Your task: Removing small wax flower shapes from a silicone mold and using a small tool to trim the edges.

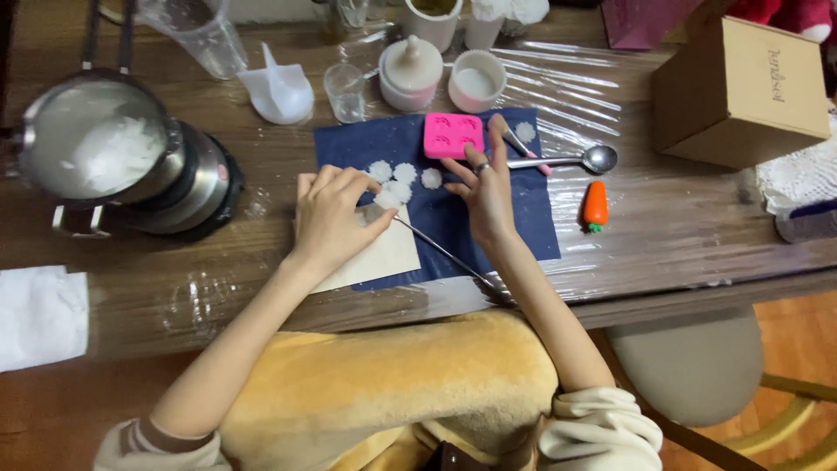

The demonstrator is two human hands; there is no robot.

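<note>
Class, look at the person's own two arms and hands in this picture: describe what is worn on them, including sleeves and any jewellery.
Both forearms are bare, with sleeves pushed up to the elbows. The left sleeve is cream with a brown band at the cuff; the right sleeve is plain cream and bunched. The right hand wears a ring on one finger. The left hand shows no jewellery.

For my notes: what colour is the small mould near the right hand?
Bright pink mould, clearest in the head view.
</note>
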